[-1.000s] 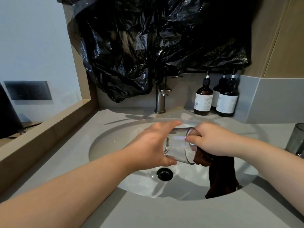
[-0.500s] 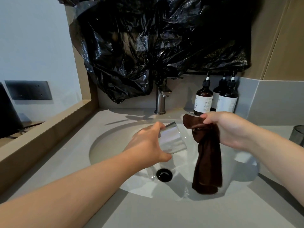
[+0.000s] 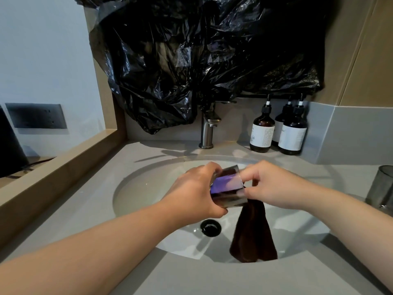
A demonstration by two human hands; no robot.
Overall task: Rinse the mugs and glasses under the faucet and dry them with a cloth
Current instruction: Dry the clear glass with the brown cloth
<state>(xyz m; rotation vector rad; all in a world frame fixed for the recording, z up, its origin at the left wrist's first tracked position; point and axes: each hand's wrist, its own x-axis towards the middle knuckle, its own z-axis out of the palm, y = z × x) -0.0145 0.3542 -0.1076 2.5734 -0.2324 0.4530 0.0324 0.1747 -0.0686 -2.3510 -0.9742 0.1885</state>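
Note:
Over the white sink basin (image 3: 148, 188), my left hand (image 3: 195, 190) grips a clear glass (image 3: 228, 188) lying on its side, mouth toward the right. My right hand (image 3: 274, 186) pinches a dark brown cloth (image 3: 253, 233) at the glass's mouth; part of the cloth shows dark inside the glass, and the rest hangs down into the basin. The steel faucet (image 3: 207, 130) stands behind the basin with no water running. A second, smoky glass (image 3: 380, 186) stands on the counter at the far right edge.
Three dark pump bottles (image 3: 262, 133) stand at the back right of the grey counter (image 3: 191, 277). A crumpled black plastic bag (image 3: 202, 60) covers the wall above the faucet. The black drain (image 3: 210, 227) sits in the basin bottom. A wooden ledge (image 3: 63, 158) runs along the left.
My right hand lifted the cloth out and away from the glass, then brought it back into the mouth. My left hand turned the glass while holding it over the basin.

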